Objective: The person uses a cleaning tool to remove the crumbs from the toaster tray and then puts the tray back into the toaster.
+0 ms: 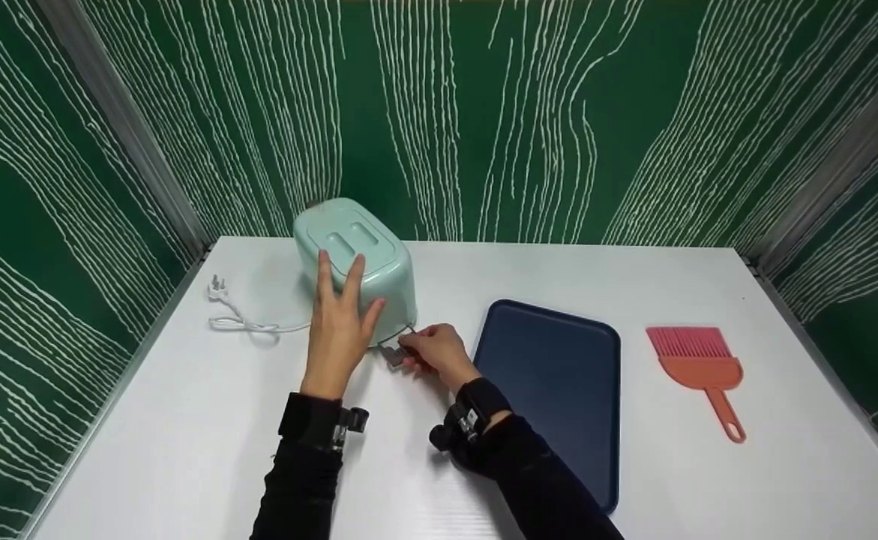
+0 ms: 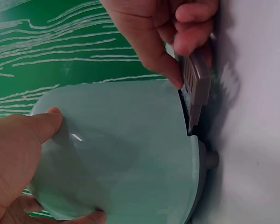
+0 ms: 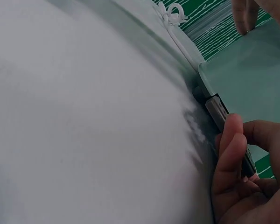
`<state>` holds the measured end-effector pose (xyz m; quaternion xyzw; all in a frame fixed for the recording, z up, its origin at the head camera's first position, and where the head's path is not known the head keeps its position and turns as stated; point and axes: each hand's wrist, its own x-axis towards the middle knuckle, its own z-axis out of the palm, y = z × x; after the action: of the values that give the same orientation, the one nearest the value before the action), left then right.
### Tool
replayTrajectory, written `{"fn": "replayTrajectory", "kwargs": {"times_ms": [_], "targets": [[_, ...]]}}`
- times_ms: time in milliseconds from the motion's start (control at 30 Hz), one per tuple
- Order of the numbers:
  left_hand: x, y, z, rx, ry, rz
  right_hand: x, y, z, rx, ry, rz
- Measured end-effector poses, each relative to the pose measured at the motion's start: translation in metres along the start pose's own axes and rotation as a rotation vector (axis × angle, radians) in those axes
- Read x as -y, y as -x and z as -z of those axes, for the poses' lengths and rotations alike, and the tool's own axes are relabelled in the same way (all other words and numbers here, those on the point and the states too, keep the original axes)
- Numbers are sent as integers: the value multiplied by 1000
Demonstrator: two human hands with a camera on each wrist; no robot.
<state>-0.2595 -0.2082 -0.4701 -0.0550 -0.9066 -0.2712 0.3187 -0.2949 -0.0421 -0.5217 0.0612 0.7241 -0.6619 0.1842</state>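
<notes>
A mint-green toaster [image 1: 356,240] stands at the back left of the white table, a lid with two raised ovals on its top. My left hand [image 1: 336,330] rests on its near end, fingers straight and spread up to the lid's edge. In the left wrist view the thumb [image 2: 51,122] presses the smooth green wall. Low at the toaster's end, my right hand [image 1: 439,351] pinches a grey crumb tray [image 2: 198,84]. Part of that tray sticks out of the slot at the base; its inner part is hidden inside.
A white power cord [image 1: 240,324] with its plug lies left of the toaster. Right of my right hand is a dark blue tray [image 1: 558,390], partly under the forearm. Farther right lies an orange-red brush [image 1: 701,367]. Green walls [image 1: 483,120] with white lines enclose the table.
</notes>
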Motion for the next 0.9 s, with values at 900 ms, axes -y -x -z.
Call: {"fn": "replayTrajectory", "kwargs": {"times_ms": [900], "targets": [[1,-1,0,10,-17,13,4,0,19,194,139,-77]]}}
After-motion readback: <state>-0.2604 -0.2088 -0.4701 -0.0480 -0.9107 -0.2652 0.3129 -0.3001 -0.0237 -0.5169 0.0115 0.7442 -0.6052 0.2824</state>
